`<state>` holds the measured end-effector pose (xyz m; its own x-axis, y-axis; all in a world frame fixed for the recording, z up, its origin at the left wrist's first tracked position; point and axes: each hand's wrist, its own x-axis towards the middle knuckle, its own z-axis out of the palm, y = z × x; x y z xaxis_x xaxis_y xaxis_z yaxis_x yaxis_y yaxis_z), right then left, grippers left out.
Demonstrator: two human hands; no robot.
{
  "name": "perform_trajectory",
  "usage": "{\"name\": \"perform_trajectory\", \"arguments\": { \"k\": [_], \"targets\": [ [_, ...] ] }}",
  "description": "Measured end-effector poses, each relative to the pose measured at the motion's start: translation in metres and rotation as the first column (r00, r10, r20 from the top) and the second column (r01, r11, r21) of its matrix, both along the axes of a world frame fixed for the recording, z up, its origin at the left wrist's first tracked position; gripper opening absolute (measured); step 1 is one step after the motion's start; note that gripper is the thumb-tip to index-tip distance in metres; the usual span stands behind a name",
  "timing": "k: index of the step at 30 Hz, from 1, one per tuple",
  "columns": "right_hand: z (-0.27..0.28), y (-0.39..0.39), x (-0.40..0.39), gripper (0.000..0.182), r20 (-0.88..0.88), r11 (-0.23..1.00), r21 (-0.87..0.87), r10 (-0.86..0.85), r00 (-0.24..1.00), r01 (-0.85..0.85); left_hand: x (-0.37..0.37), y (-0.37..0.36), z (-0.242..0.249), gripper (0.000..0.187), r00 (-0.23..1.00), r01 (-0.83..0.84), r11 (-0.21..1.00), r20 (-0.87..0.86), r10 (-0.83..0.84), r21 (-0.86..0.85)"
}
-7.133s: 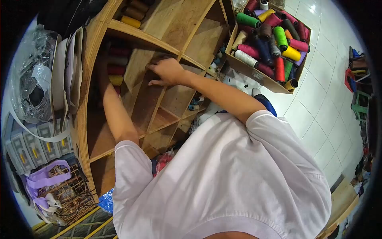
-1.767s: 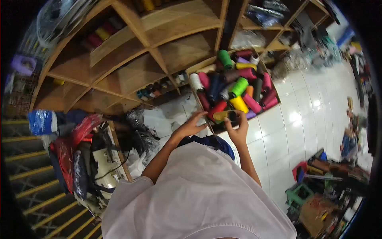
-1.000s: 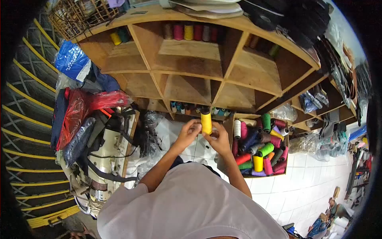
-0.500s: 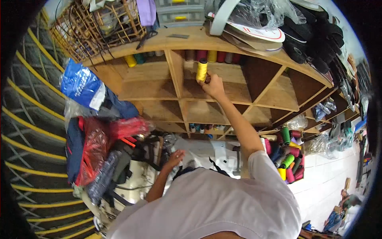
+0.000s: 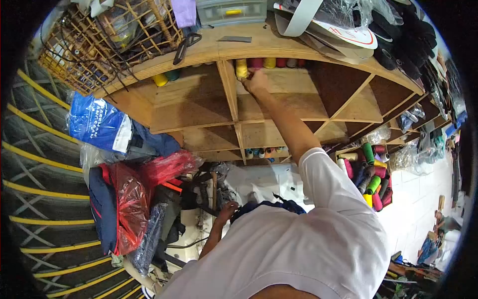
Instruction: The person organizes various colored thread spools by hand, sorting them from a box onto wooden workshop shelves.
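Note:
My right hand (image 5: pixel 256 82) reaches into the upper middle compartment of the wooden shelf (image 5: pixel 228 92), its fingers closed on a yellow thread spool (image 5: pixel 241 68). The spool stands upright at the left end of a row of spools, among them a magenta one (image 5: pixel 256 63) and another yellow one (image 5: pixel 269 63). Low in the view, my left hand (image 5: pixel 228 211) is beside dark blue cloth (image 5: pixel 266 208). Its fingers look loosely bent, and whether they hold anything is unclear.
A box of mixed thread spools (image 5: pixel 372 185) is at the right. Bagged red and blue items (image 5: pixel 132 199) hang at the left. On the shelf top are a wicker basket (image 5: pixel 144 25), black scissors (image 5: pixel 186 48) and visors (image 5: pixel 343 37).
My right hand has moved the yellow spool left and deeper into the compartment, to the row of spools. My left hand has shifted slightly right and down. The camera view has shifted too.

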<state>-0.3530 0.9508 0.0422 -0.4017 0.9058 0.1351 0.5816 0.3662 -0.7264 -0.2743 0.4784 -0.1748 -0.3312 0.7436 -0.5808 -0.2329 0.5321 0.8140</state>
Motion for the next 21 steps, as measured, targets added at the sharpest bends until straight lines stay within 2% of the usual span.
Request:
{"name": "perform_trajectory", "arguments": {
  "k": [2,4,7,8,10,11,12,13,14,15,16,17,18,20,21],
  "targets": [
    [-0.001,-0.004,0.000,0.049,0.057,1.000,0.028,-0.013,0.998,0.011,-0.003,0.001,-0.003,0.029,1.000,-0.024,0.999,0.014,0.023,0.034],
    [-0.008,0.001,-0.004,0.045,0.149,0.998,0.062,-0.001,0.989,-0.008,-0.013,0.003,-0.038,0.027,0.996,0.031,0.986,0.084,-0.017,-0.165],
    [0.008,-0.008,0.003,0.045,0.123,1.000,0.013,0.013,0.992,-0.015,-0.014,0.005,-0.035,0.030,0.996,0.015,0.971,0.089,0.007,-0.237],
    [0.006,-0.008,0.000,0.045,0.142,0.999,0.044,-0.028,0.989,0.022,-0.015,0.001,-0.050,0.030,0.996,0.018,0.970,0.089,0.004,-0.243],
    [0.000,-0.007,-0.002,0.045,0.111,0.999,0.045,-0.028,0.993,0.023,-0.019,-0.008,-0.093,0.034,0.980,0.091,0.991,0.187,-0.071,-0.103],
    [-0.004,-0.005,-0.001,0.045,0.080,0.998,0.053,-0.025,0.996,0.021,-0.020,-0.008,-0.090,0.034,0.980,0.098,0.990,0.185,-0.077,-0.106],
    [-0.006,-0.004,0.001,0.059,0.139,0.986,0.164,-0.014,0.990,-0.009,-0.017,-0.005,-0.080,0.035,0.981,0.084,0.981,0.187,-0.051,-0.176],
    [-0.009,-0.003,0.002,0.059,0.138,0.987,0.162,-0.023,0.990,0.000,-0.014,-0.004,-0.070,0.036,0.982,0.071,0.967,0.188,-0.025,-0.245],
    [-0.011,-0.004,0.001,0.059,0.087,0.988,0.152,-0.004,0.996,-0.009,-0.012,-0.002,-0.050,0.037,0.985,0.088,0.971,0.168,-0.051,-0.221],
    [-0.009,-0.008,0.003,0.059,0.035,0.990,0.141,0.007,0.999,-0.012,-0.015,-0.008,-0.062,0.037,0.983,0.105,0.968,0.169,-0.068,-0.226],
    [-0.005,-0.010,0.004,0.059,0.097,0.988,0.153,-0.011,0.995,-0.004,-0.020,-0.014,-0.073,0.038,0.951,0.100,0.981,0.306,-0.046,-0.163],
    [-0.019,-0.002,0.005,0.057,0.010,0.989,0.136,0.066,0.998,-0.067,-0.022,-0.016,-0.095,0.039,0.923,0.128,0.982,0.379,-0.066,-0.141],
    [-0.018,-0.004,0.010,0.055,0.122,0.969,0.197,0.129,0.984,-0.151,-0.024,-0.017,-0.116,0.040,0.889,0.156,0.981,0.450,-0.087,-0.119],
    [-0.038,-0.009,0.017,0.060,0.076,0.931,0.327,0.146,0.986,-0.163,-0.024,-0.020,-0.121,0.040,0.891,0.226,0.961,0.433,-0.139,-0.157],
    [-0.012,-0.027,0.025,0.043,0.107,0.978,0.182,0.082,0.991,-0.100,-0.024,-0.018,-0.116,0.040,0.907,0.251,0.948,0.389,-0.160,-0.194]
  ]
}}
